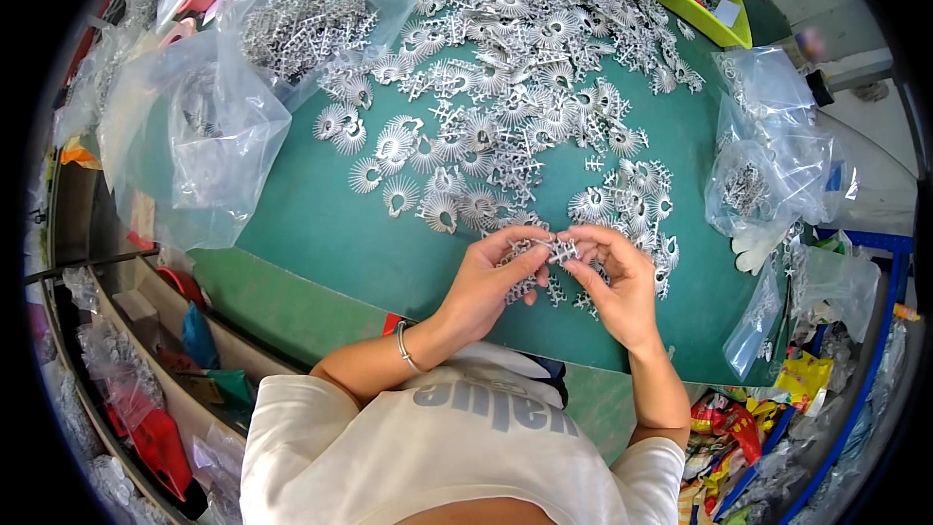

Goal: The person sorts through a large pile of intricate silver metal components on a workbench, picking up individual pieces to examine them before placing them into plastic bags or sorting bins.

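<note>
Branched grey piece [563, 252] held up over near side of green table [326, 243]. Angled inward at both forearms [659, 391]; cupping similar pieces [518, 252] in half-curled left hand [489, 277], pinching it with nearly closed right hand [622, 287].

Over the near part of a green worktop [301, 233], the left hand [486, 282] holds a cluster of small grey toothed pieces [518, 258] while the fingertips of the right hand [622, 282] grip a little branched piece [563, 251] just beside it. Beyond them spreads a loose heap of grey fan-shaped and branched parts [525, 87], with a clear plastic bag [228, 170] on the left, more clear bags [768, 136] on the right, and a yellow-green tray [741, 31] at the far right.
</note>
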Motion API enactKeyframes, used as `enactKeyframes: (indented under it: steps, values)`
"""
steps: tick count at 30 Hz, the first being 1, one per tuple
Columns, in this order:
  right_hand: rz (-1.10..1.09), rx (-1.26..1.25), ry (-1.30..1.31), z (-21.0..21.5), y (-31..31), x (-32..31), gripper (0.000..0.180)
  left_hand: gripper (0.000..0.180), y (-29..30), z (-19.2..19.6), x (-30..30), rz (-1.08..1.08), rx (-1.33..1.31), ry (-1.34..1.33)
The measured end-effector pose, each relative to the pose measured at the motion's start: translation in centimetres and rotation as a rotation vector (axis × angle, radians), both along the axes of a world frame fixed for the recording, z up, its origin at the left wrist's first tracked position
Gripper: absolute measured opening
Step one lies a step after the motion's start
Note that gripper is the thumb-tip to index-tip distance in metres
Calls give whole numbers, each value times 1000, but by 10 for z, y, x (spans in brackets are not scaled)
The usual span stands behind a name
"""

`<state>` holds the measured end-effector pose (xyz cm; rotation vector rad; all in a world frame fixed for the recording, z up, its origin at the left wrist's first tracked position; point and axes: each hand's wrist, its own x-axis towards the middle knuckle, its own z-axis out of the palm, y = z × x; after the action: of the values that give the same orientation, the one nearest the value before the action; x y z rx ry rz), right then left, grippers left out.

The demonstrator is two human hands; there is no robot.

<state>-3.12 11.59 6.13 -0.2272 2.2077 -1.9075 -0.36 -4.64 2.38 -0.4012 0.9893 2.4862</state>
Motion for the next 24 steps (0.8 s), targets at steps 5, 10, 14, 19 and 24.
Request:
enactKeyframes:
  steps: [5, 10, 14, 19, 24]
  values:
    - [-72, -17, 41, -7, 1, 6, 20, 20, 2, 6, 2, 32, -220, 142]
    - [-45, 214, 224, -2, 3, 9, 14, 16, 0, 14, 6, 22, -499, 254]
    - [-80, 18, -143, -8, 8, 8, 11, 16, 3, 16, 10, 40, -576, 292]
    - [-54, -227, -105, -9, 7, 6, 13, 16, 0, 16, 10, 46, -582, 353]
    - [8, 261, 191, 3, 7, 8, 22, 15, -4, 19, 10, -28, -521, 259]
